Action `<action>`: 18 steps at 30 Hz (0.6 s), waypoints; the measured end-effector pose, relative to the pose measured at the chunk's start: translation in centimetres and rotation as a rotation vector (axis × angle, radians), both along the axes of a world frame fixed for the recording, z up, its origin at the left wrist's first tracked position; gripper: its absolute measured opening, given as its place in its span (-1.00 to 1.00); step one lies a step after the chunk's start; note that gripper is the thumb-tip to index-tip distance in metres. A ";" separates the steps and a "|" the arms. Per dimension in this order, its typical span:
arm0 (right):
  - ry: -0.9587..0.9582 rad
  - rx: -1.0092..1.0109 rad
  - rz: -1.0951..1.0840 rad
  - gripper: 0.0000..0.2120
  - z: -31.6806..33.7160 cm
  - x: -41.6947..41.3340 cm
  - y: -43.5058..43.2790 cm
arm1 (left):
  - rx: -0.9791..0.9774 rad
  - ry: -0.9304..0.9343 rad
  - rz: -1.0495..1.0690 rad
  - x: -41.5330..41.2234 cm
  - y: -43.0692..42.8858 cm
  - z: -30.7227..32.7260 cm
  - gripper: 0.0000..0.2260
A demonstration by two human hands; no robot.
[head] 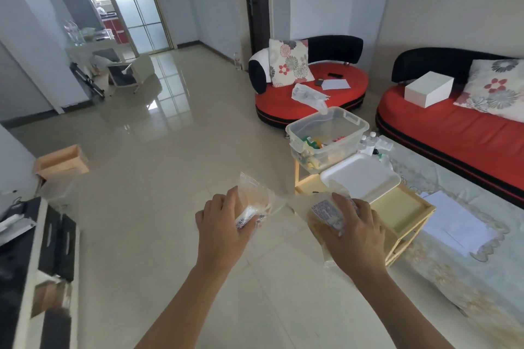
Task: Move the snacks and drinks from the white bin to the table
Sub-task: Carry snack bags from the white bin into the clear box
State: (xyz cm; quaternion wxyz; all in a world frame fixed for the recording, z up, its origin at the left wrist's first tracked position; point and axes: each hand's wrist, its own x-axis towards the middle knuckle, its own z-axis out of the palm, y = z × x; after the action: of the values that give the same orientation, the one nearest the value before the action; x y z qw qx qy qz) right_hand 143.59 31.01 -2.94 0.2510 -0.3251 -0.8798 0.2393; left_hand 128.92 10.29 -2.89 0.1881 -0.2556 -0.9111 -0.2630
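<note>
My left hand (pixel 219 231) grips a clear-wrapped bread packet (pixel 255 201) held over the tiled floor. My right hand (pixel 354 231) grips a second wrapped snack packet (pixel 326 214) with a printed label on top. Both hands are in the lower middle of the head view. Beyond the right hand a translucent white bin (pixel 329 125) stands on a low wooden stand (pixel 405 221); several colourful snack items lie in its bottom. A white foam lid (pixel 360 178) lies in front of the bin. A table (pixel 467 235) with a pale patterned cloth runs along the right side.
Small white bottles (pixel 368 140) stand on the table behind the bin, and white papers (pixel 453 221) lie on the cloth. Two red sofas (pixel 312 93) with flowered cushions stand beyond. A black-and-white cabinet (pixel 37 263) lines the left edge, with a cardboard box (pixel 61 163) on the floor.
</note>
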 end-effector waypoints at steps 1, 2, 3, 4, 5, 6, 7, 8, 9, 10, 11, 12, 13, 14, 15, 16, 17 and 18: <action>-0.001 -0.001 -0.005 -0.44 0.2 -0.9 0.7 | 0.001 -0.002 0.000 -0.9 0.8 0.0 -0.47; -0.002 0.003 -0.005 -0.44 0.3 -1.7 1.3 | 0.002 -0.003 0.002 -1.9 1.6 0.0 -0.46; -0.005 0.012 -0.001 -0.44 0.3 -2.5 2.0 | 0.006 -0.001 0.003 -2.9 2.4 -0.1 -0.46; -0.009 0.018 0.005 -0.44 0.2 -3.3 2.6 | 0.009 0.001 0.003 -4.0 3.1 -0.3 -0.45; -0.013 0.018 0.009 -0.45 0.0 -4.2 3.2 | 0.013 -0.002 0.003 -5.1 3.8 -0.5 -0.45; -0.018 0.015 0.010 -0.46 -0.2 -5.0 3.8 | 0.014 -0.007 0.003 -6.1 4.4 -0.8 -0.45; -0.024 0.014 0.008 -0.46 -0.4 -6.0 4.4 | 0.013 -0.013 0.000 -7.1 5.0 -1.1 -0.45; -0.032 0.014 0.001 -0.46 -0.6 -7.0 4.9 | 0.012 -0.018 -0.006 -8.2 5.6 -1.4 -0.45; -0.040 0.009 -0.006 -0.46 -0.9 -8.1 5.4 | 0.013 -0.023 -0.014 -9.4 6.2 -1.8 -0.45; -0.051 0.003 -0.015 -0.46 -1.1 -9.2 5.9 | 0.016 -0.032 -0.025 -10.7 6.8 -2.2 -0.45; -0.060 -0.002 -0.025 -0.47 -1.3 -10.4 6.4 | 0.016 -0.040 -0.036 -12.1 7.5 -2.7 -0.44; -0.069 -0.004 -0.035 -0.47 -1.5 -11.6 6.9 | 0.012 -0.043 -0.048 -13.6 8.1 -3.2 -0.44; -0.075 -0.003 -0.047 -0.47 -1.8 -12.9 7.4 | 0.007 -0.041 -0.059 -15.2 8.8 -3.6 -0.43; -0.081 -0.001 -0.062 -0.48 -2.0 -14.2 7.9 | 0.006 -0.038 -0.070 -16.9 9.5 -3.9 -0.42; -0.088 0.004 -0.078 -0.47 -2.1 -15.5 8.4 | 0.008 -0.033 -0.082 -18.6 10.2 -4.2 -0.42; -0.094 0.006 -0.096 -0.47 -2.1 -16.8 8.9 | 0.015 -0.028 -0.095 -20.4 11.0 -4.4 -0.42; -0.099 0.004 -0.116 -0.47 -2.1 -18.3 9.5 | 0.023 -0.025 -0.111 -22.2 11.8 -4.5 -0.42; -0.103 0.000 -0.137 -0.47 -2.0 -19.7 10.0 | 0.029 -0.023 -0.127 -23.9 12.7 -4.5 -0.43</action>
State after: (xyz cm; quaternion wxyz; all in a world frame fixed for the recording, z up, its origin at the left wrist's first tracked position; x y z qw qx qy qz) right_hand 123.87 41.03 -4.99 0.2214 -0.3964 -0.8672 0.2045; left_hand 104.98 23.01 -7.41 0.1640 -0.3072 -0.8912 -0.2908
